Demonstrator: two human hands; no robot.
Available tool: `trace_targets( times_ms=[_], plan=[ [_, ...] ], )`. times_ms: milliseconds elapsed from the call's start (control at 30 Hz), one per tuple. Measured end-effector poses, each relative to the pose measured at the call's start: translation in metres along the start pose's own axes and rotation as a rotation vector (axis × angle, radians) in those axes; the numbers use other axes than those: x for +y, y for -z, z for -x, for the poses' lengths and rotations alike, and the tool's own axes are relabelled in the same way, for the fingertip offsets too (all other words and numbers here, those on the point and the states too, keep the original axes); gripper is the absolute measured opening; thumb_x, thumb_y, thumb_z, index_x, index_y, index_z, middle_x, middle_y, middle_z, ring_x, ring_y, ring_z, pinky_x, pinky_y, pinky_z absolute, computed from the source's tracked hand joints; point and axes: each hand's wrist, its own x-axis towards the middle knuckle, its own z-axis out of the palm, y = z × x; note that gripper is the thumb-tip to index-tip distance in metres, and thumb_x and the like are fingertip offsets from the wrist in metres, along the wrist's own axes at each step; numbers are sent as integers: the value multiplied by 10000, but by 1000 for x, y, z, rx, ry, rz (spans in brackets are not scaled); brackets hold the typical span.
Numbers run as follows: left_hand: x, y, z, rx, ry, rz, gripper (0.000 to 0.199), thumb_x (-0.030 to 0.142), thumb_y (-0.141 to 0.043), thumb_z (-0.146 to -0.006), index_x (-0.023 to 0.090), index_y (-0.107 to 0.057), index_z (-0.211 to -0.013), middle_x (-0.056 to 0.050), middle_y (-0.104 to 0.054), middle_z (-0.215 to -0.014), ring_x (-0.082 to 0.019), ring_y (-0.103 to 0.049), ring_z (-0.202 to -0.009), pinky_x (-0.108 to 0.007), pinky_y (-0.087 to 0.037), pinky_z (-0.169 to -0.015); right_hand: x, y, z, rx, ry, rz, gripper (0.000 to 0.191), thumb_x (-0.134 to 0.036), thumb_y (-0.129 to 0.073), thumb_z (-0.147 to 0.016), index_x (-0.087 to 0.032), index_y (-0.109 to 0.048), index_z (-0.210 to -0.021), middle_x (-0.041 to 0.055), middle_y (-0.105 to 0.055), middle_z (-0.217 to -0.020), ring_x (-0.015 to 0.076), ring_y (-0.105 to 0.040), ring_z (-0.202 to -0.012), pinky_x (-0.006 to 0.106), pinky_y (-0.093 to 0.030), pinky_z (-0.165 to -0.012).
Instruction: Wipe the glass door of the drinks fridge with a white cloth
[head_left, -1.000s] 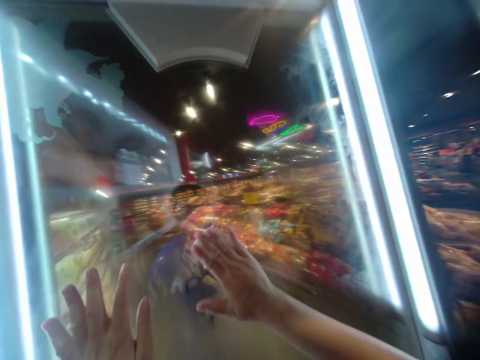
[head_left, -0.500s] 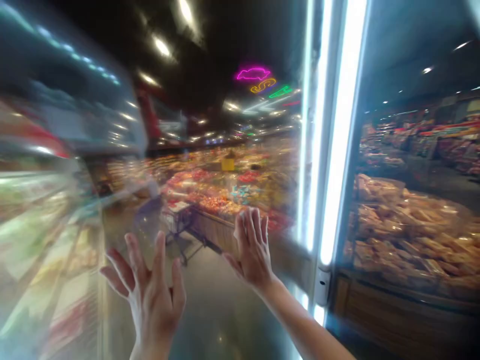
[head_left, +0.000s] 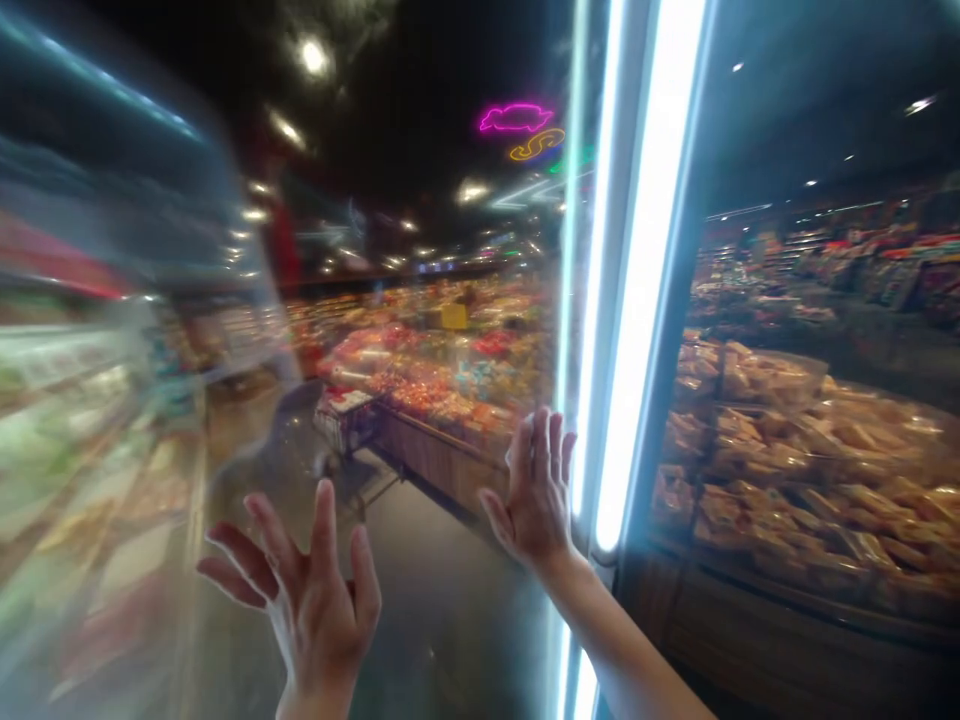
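Note:
My left hand [head_left: 315, 620] is raised at the lower left of the head view, fingers spread wide and nothing in its grasp. My right hand [head_left: 541, 490] is lifted just right of centre, palm facing away, with its fingers extended and the thumb apart. It is nearest a tall bright light strip [head_left: 645, 260] on a glass panel [head_left: 810, 270]. Whether either palm touches glass, I cannot tell. Beyond the hands, a shopping cart [head_left: 349, 405] stands beside a wood-sided produce display [head_left: 450, 452].
Blurred shelves of produce [head_left: 82, 520] run along the left. Behind or mirrored in the glass on the right are heaps of wrapped packages [head_left: 810, 480]. A grey floor [head_left: 427, 590] lies between. Neon signs [head_left: 516, 118] hang at the back.
The right hand has shifted right, closer to the light strip, which has moved left in view. The left hand sits slightly lower. Both remain open.

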Motion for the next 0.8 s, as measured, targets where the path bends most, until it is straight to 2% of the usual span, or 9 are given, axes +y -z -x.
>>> trace_targets(
  times_ms=[100,233,333,400,467,533,633,800],
  plan=[
    [8,-4,1,26,27,3,952,220,-615,-923,380,-56,-1676,2,253,-1744,-411,271,-1585,-846,75,-1183,15,3,-4,-6,-42,-24,898,-491,-393,-1020,-171,134,-1673,122,140,-1748,414,91,-1609,826,-138,-1207],
    [11,-6,7,29,54,-35,942,201,-607,-929,382,-60,-1675,-17,232,-1751,-379,270,-1592,-842,51,-1185,15,2,5,1,-7,-30,890,-456,-412,-1013,-141,89,-1678,124,114,-1749,417,80,-1612,851,-157,-1186],
    [10,-5,15,21,74,-65,954,211,-608,-933,396,-34,-1672,-17,238,-1750,-389,260,-1590,-837,43,-1192,9,6,-16,29,-15,-49,875,-444,-402,-1023,-157,101,-1678,115,132,-1746,422,91,-1610,860,-113,-1185],
    [8,-2,19,16,89,-81,950,225,-604,-939,400,-24,-1672,-15,241,-1749,-401,248,-1590,-829,40,-1203,3,9,-34,32,-48,-70,886,-451,-413,-1030,-176,130,-1674,133,102,-1753,434,74,-1609,854,-132,-1186],
    [3,-1,24,25,103,-91,935,225,-600,-942,399,-42,-1672,-16,224,-1754,-413,228,-1593,-826,35,-1212,-7,8,-36,34,-60,-76,895,-458,-426,-1035,-179,138,-1672,149,57,-1761,429,58,-1613,826,-183,-1195],
    [-6,0,28,53,116,-82,911,217,-601,-944,396,-84,-1671,-17,191,-1763,-415,207,-1600,-810,45,-1226,-22,3,-21,34,-18,-60,864,-447,-410,-1044,-150,99,-1676,147,51,-1764,392,65,-1621,770,-207,-1224],
    [-22,1,31,103,113,-44,890,221,-612,-944,386,-124,-1670,-16,148,-1772,-393,188,-1612,-758,80,-1251,-50,-9,0,48,67,-20,802,-419,-368,-1053,-96,19,-1677,137,79,-1761,338,75,-1630,682,-176,-1275],
    [-51,6,35,110,53,-35,933,225,-615,-939,329,-59,-1680,-36,198,-1761,-331,230,-1613,-700,113,-1263,-96,-18,-15,29,39,-14,870,-503,-407,-1043,-90,22,-1677,173,24,-1757,386,49,-1625,696,-196,-1264]
  ],
)
